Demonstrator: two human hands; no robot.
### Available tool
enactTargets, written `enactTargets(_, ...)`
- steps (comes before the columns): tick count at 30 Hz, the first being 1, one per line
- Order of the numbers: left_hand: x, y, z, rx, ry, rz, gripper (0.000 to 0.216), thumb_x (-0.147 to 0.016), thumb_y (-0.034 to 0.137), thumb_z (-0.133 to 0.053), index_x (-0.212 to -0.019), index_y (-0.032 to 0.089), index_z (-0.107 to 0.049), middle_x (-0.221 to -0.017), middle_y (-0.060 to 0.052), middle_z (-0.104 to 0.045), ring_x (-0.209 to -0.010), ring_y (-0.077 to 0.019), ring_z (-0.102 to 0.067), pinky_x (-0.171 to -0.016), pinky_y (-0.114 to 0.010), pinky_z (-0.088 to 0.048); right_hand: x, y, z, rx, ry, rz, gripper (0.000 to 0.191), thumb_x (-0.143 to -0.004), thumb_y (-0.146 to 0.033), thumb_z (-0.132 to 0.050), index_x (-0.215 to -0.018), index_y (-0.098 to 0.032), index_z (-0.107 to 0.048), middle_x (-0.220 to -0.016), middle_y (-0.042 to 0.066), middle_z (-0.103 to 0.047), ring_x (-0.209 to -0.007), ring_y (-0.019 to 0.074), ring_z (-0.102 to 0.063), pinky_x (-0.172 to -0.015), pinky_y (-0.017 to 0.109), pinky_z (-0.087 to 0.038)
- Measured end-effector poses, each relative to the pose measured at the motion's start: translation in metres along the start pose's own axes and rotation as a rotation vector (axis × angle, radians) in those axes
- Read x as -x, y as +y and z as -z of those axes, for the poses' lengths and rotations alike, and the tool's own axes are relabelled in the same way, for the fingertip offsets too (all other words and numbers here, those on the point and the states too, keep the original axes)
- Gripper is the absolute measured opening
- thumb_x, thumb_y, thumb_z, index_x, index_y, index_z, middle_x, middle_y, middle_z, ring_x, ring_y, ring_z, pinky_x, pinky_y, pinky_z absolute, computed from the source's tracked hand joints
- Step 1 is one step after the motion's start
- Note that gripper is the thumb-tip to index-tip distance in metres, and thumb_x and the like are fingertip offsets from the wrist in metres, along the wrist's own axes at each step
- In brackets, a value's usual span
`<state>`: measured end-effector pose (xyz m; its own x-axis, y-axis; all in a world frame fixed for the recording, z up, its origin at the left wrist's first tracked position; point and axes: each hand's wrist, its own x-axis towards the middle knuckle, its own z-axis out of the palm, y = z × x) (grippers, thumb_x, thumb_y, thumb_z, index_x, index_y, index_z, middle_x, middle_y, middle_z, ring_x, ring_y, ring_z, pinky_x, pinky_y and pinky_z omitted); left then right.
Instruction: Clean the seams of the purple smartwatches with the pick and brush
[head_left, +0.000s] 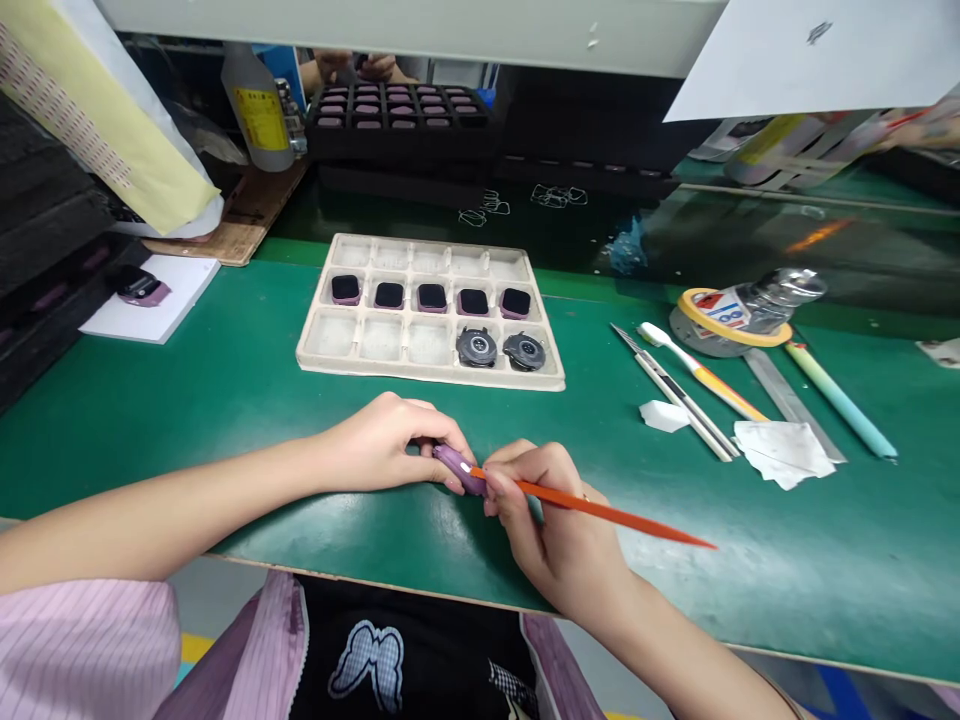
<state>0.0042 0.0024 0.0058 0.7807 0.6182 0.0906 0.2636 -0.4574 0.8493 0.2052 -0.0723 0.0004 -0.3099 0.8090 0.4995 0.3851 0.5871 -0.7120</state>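
My left hand (401,445) is closed around one end of a small purple watch case (455,464), turned on its edge just above the green bench. Pinched in the fingers of my right hand (559,520) is a slim orange pry stick (600,508), its long tapered end pointing right. The stick's other end touches the side of the case, near a small pale oval spot. Beyond my hands lies a cream compartment tray (431,375). Its middle row holds several purple watch cases (432,297) with black faces; two dark round watch parts (476,346) sit in the front row.
To the right lie a craft knife (679,395), a toothbrush (705,374), a metal ruler (791,400), a pen (840,402), white scraps and a metal bottle ringed by yellow tape (735,318). Black trays (397,135) and a spray bottle (259,115) stand behind; a watch (141,287) rests on paper at left.
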Motion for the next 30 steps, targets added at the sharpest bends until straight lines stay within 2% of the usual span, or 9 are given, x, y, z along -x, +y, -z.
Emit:
enactTargets(5,0.0000,0.0001,-0.0005,0.009,-0.001,0.019,0.011,-0.084,0.022,-0.078,-0.095,0.019,-0.076,-0.087,0.000,-0.075,-0.079,-0.0123,-0.067,-0.073,-0.020,-0.050,-0.0006,-0.0011,0.0006,0.026,0.013,0.047,0.014,-0.102,-0.016,-0.046,-0.092,-0.025,-0.042,-0.075,-0.002,-0.062,-0.062,0.0118,-0.063,-0.054,0.021,-0.049)
enactTargets(11,0.0003,0.0001,-0.0012,-0.007,0.000,0.028,0.011,-0.083,0.023,-0.079,-0.093,0.020,-0.076,-0.088,0.000,-0.076,-0.082,-0.0129,-0.068,-0.076,-0.020,-0.049,0.0013,0.0038,-0.0019,0.004,0.030,0.001,0.014,-0.102,-0.017,-0.046,-0.091,-0.024,-0.041,-0.072,-0.001,-0.060,-0.063,0.0131,-0.064,-0.053,0.022,-0.051)
enactTargets(20,-0.0001,-0.0004,-0.0002,0.000,-0.002,0.016,0.010,-0.085,0.021,-0.077,-0.094,0.019,-0.076,-0.088,-0.001,-0.076,-0.081,-0.0125,-0.067,-0.073,-0.020,-0.049,0.0024,0.0013,-0.0031,0.081,0.017,0.118,0.015,-0.099,-0.010,-0.048,-0.095,-0.024,-0.044,-0.078,-0.001,-0.062,-0.067,0.0115,-0.065,-0.056,0.020,-0.051)
enactTargets(30,-0.0003,0.0002,-0.0009,-0.011,0.013,0.010,0.010,-0.084,0.022,-0.079,-0.093,0.019,-0.076,-0.085,0.000,-0.075,-0.077,-0.0116,-0.067,-0.071,-0.019,-0.049,-0.0025,0.0007,-0.0040,0.060,0.047,0.093,0.015,-0.102,-0.014,-0.046,-0.092,-0.024,-0.041,-0.076,-0.001,-0.061,-0.063,0.0110,-0.063,-0.053,0.020,-0.050)
